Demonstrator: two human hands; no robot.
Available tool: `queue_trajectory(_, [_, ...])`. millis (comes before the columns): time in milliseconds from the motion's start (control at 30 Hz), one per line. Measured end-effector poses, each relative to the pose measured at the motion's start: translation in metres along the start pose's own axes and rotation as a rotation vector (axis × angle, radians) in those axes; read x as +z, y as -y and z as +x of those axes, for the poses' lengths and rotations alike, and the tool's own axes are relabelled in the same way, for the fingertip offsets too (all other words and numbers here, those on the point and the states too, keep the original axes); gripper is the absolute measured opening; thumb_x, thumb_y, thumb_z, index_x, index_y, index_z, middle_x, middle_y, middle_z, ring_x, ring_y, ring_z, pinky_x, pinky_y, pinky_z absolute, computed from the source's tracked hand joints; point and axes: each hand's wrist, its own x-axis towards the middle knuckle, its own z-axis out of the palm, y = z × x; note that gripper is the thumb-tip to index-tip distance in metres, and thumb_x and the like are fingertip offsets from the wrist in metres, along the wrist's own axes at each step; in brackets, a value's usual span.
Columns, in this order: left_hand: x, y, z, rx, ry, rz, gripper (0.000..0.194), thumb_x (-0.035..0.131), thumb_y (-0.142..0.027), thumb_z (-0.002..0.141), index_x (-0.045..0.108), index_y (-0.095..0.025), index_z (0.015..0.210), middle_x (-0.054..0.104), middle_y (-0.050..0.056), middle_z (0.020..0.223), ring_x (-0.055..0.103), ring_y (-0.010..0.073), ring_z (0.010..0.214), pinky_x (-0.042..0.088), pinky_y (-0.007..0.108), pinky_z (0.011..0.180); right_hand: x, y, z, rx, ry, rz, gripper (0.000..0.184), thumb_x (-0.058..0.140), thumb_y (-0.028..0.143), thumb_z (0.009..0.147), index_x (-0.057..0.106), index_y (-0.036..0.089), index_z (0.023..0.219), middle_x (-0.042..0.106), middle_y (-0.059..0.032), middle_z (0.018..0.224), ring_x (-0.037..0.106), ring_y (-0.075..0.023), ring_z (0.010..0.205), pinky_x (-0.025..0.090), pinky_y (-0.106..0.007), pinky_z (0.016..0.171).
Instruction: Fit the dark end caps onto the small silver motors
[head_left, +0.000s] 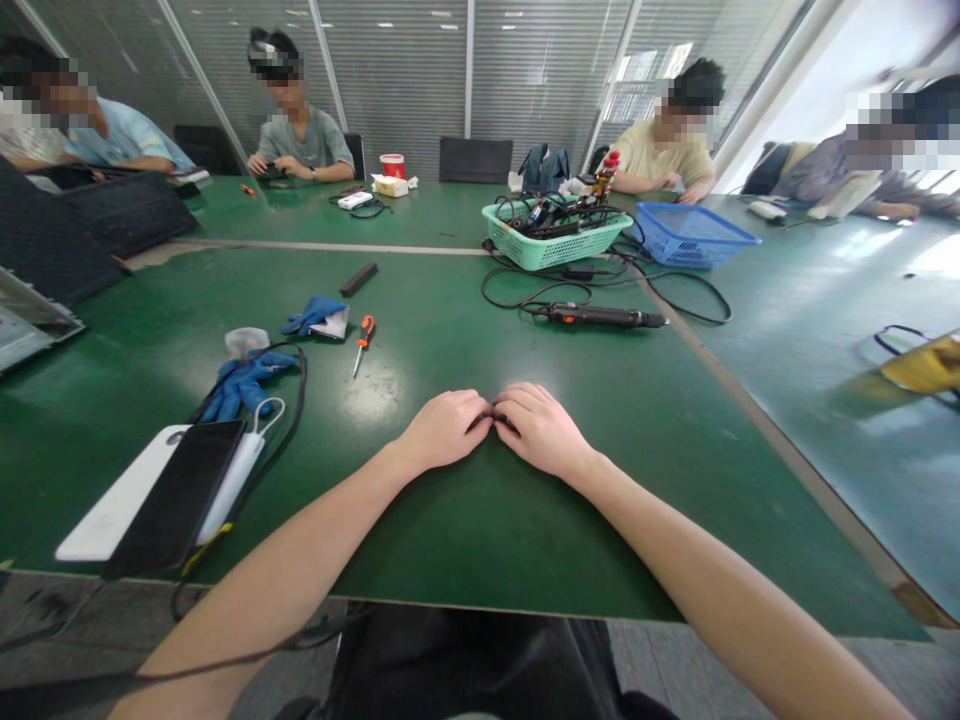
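Observation:
My left hand [446, 430] and my right hand [540, 430] rest side by side on the green workbench [465, 530]. Their fingertips meet over a small dark item [493, 418], too small and hidden to name. Nearest to them, up and to the left, lies a screwdriver with an orange handle [365, 332]. Farther left are a blue rubber glove [244, 385] and a white power bank [112, 510] beneath a black smartphone [176, 495].
A black electric screwdriver [600, 316] lies with its cord to the far right. Behind it stand a mint-green basket of tools and cables [555, 245] and a blue basket [697, 235]. Several seated people work at neighbouring benches, and laptops lie at the left.

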Motion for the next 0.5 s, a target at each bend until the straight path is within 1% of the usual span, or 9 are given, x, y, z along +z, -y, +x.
queue_trajectory(100, [0.000, 0.000, 0.000, -0.001, -0.003, 0.012, 0.017, 0.050, -0.027, 0.099, 0.065, -0.018, 0.097, 0.064, 0.005, 0.092, 0.063, 0.0198, 0.088, 0.050, 0.033, 0.080, -0.001, -0.001, -0.001, 0.013, 0.001, -0.006, 0.011, 0.058, 0.019, 0.096, 0.068, 0.019, 0.099, 0.069, -0.0114, 0.110, 0.058, -0.0282, 0.110, 0.051, -0.045, 0.096])
queue_trajectory(267, [0.000, 0.000, 0.000, 0.004, -0.002, 0.033, 0.018, 0.050, -0.028, 0.100, 0.065, -0.018, 0.098, 0.064, 0.005, 0.092, 0.063, 0.0199, 0.087, 0.050, 0.033, 0.081, -0.004, -0.005, -0.003, 0.080, 0.003, -0.078, 0.009, 0.059, 0.019, 0.094, 0.067, 0.021, 0.092, 0.065, -0.0105, 0.100, 0.055, -0.0281, 0.099, 0.050, -0.044, 0.090])
queue_trajectory(400, [0.000, 0.000, 0.000, 0.011, -0.005, 0.034, 0.018, 0.049, -0.028, 0.100, 0.065, -0.018, 0.099, 0.065, 0.005, 0.092, 0.063, 0.0198, 0.087, 0.050, 0.034, 0.082, -0.014, -0.016, -0.007, 0.101, 0.035, -0.056, 0.008, 0.059, 0.016, 0.091, 0.066, 0.021, 0.093, 0.064, -0.0102, 0.099, 0.056, -0.0265, 0.095, 0.050, -0.042, 0.089])
queue_trajectory(500, [-0.001, -0.001, 0.000, 0.009, -0.001, 0.033, 0.018, 0.050, -0.028, 0.100, 0.065, -0.019, 0.098, 0.066, 0.005, 0.093, 0.063, 0.0198, 0.087, 0.050, 0.034, 0.082, -0.024, -0.025, -0.010, 0.116, 0.034, -0.011, 0.009, 0.060, 0.013, 0.088, 0.063, 0.021, 0.091, 0.064, -0.0087, 0.097, 0.057, -0.0259, 0.093, 0.051, -0.042, 0.088])
